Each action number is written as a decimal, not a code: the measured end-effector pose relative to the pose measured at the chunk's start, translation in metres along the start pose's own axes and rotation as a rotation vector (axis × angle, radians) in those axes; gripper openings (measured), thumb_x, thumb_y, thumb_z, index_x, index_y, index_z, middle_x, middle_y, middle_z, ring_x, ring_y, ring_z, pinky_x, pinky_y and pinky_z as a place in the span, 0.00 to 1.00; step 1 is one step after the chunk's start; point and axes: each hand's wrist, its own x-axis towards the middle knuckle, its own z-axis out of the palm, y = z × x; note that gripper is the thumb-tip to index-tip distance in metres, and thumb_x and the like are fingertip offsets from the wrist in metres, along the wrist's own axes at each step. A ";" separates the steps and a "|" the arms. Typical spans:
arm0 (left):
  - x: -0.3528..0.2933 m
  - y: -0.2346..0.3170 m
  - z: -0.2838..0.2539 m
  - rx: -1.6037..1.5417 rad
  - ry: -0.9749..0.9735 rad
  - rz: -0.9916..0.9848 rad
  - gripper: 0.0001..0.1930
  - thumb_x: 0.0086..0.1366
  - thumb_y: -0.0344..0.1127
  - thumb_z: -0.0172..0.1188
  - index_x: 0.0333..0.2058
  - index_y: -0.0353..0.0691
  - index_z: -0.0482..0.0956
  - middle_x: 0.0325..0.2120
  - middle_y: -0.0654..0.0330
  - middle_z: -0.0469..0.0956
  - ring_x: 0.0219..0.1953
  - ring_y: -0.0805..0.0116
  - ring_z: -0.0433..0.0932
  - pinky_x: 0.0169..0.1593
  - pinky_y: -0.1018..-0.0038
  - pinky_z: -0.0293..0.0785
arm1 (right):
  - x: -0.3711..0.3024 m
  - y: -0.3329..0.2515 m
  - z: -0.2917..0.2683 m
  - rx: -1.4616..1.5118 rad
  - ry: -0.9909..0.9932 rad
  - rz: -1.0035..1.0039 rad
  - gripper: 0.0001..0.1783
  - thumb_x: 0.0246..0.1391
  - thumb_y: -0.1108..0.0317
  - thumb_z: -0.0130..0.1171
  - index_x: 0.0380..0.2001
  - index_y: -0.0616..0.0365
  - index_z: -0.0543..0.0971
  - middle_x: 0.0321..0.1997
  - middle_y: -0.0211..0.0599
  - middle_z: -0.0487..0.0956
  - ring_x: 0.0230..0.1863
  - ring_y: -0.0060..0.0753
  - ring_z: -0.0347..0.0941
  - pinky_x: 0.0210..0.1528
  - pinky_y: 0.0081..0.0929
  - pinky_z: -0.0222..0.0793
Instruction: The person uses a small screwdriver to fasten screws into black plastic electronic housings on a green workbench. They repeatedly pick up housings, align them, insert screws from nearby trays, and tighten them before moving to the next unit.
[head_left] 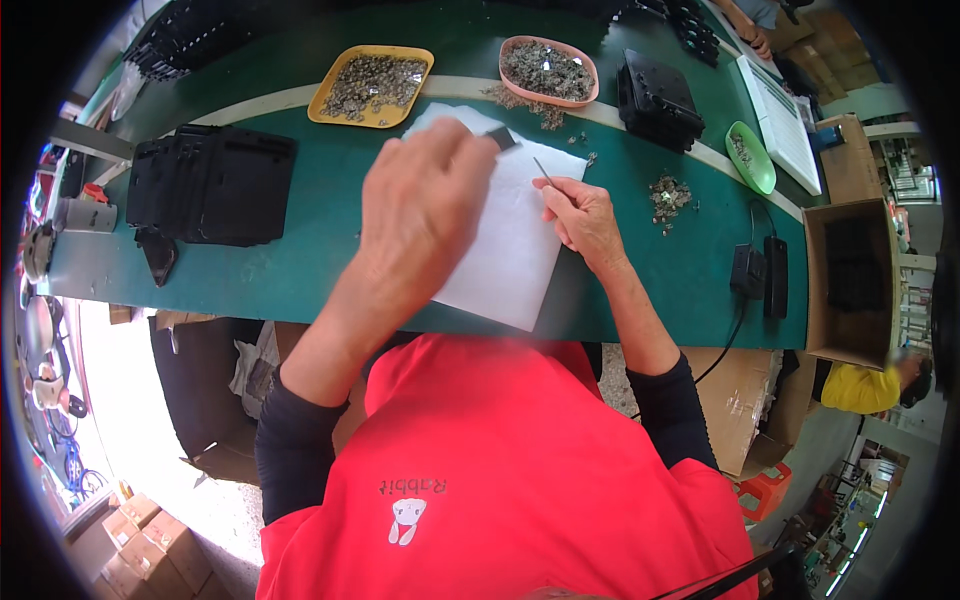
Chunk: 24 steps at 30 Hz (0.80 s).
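A white foam sheet (510, 270) lies on the green worktable before me. Over its left part is my left hand (425, 195), smeared by motion, its fingers curled round a small black piece (503, 138) that pokes out at the fingertips. My right hand (583, 215), at the sheet's right edge, pinches a thin metal rod (542, 168) between thumb and forefinger. The rod's tip points up and left toward the black piece, apart from it. What lies under my left hand is hidden.
Small metal parts fill a yellow tray (410, 52), a pink tray (510, 45) and a green tray (762, 178). A loose pile of parts (669, 198) lies right. Stacked black plates (215, 190) stand left, black cases (658, 100) at back right. A power adapter (747, 270) sits near the right edge.
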 end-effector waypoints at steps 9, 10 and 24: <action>-0.105 0.007 0.064 -0.015 -0.052 -0.138 0.16 0.50 0.27 0.67 0.40 0.40 0.79 0.36 0.58 0.79 0.44 0.58 0.77 0.50 0.65 0.70 | -0.024 -0.018 0.001 -0.487 -0.216 -0.314 0.11 0.61 0.65 0.51 0.39 0.59 0.79 0.25 0.50 0.78 0.29 0.52 0.77 0.31 0.42 0.72; -0.104 0.006 0.066 -0.066 -0.042 -0.175 0.17 0.51 0.28 0.69 0.41 0.40 0.79 0.36 0.58 0.79 0.43 0.57 0.77 0.48 0.64 0.70 | -0.028 -0.026 0.003 -0.580 -0.269 -0.311 0.11 0.61 0.64 0.51 0.38 0.59 0.78 0.27 0.52 0.78 0.31 0.56 0.77 0.33 0.44 0.72; -0.089 -0.002 0.068 -0.018 -0.145 -0.237 0.13 0.49 0.29 0.69 0.35 0.37 0.79 0.35 0.57 0.73 0.37 0.58 0.74 0.39 0.67 0.74 | 0.020 -0.061 0.006 -0.762 -0.800 -0.144 0.12 0.55 0.69 0.47 0.31 0.62 0.79 0.27 0.47 0.78 0.29 0.49 0.75 0.35 0.40 0.71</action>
